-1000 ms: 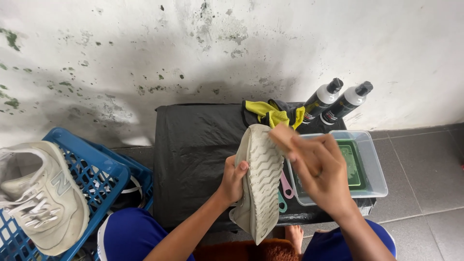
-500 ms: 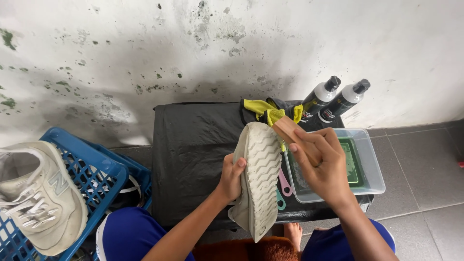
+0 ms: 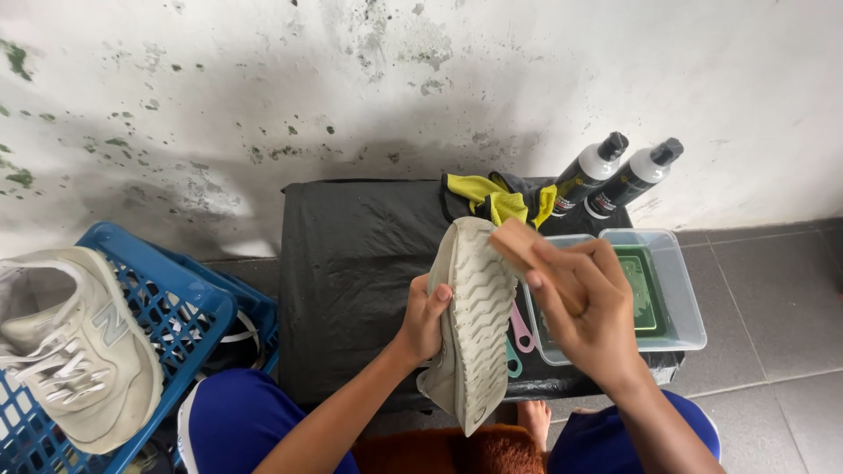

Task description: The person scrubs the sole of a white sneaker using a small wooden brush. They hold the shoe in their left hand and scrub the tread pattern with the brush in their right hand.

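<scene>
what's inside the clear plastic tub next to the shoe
The clear tub holds a green container with murky liquid. The right hand and its wooden brush cover the tub's left part, so anything there is hidden.

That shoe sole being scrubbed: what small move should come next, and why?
Probably draw the brush down the sole toward the heel. The right hand presses it on the upper end only, while the left hand steadies the shoe's side with the sole turned up, so the ridges lower down lie open to the brush.
</scene>
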